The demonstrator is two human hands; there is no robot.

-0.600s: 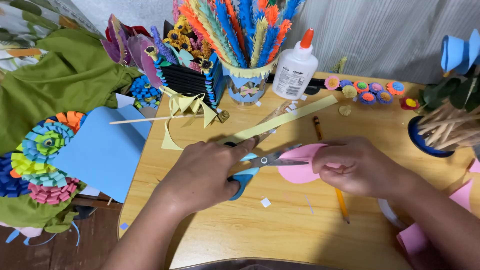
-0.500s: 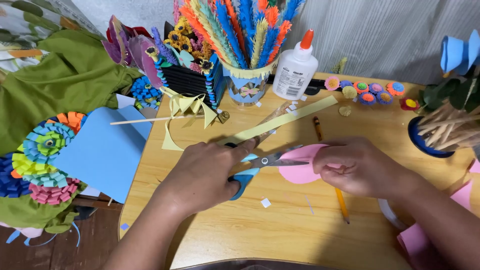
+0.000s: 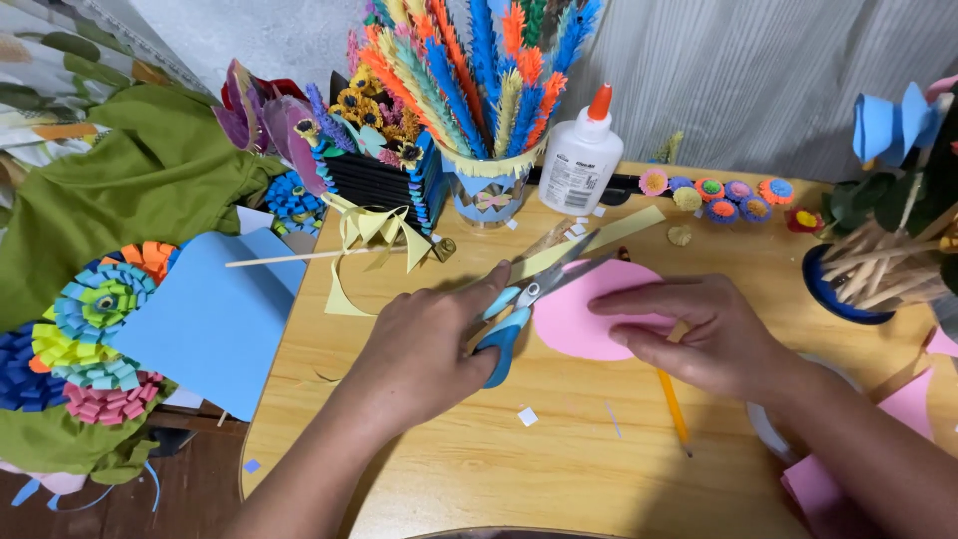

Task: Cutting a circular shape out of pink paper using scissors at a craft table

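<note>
Scissors [image 3: 529,299] in left hand [image 3: 424,344], grip closed round blue handles, blades open at pink paper disc [image 3: 599,309]; right hand [image 3: 704,334] fingers pressed flat, steadying it on desk [image 3: 559,469].

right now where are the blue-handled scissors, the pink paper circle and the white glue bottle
blue-handled scissors [image 3: 506,334]: head view, on the blue handle in the left hand.
pink paper circle [image 3: 579,324]: head view, bare paper beside the right hand's fingers.
white glue bottle [image 3: 580,160]: head view, on the bottle's body.

Bright, even daylight-type light, no hard glare. Soft shadows under both forearms fall toward the near edge of the light wooden desk [image 3: 559,469]. Focus sharp at centre; slight wide-angle bend at the frame edges. Bottom right corner is darker. Colours are strong, w/ no motion blur visible.
</note>
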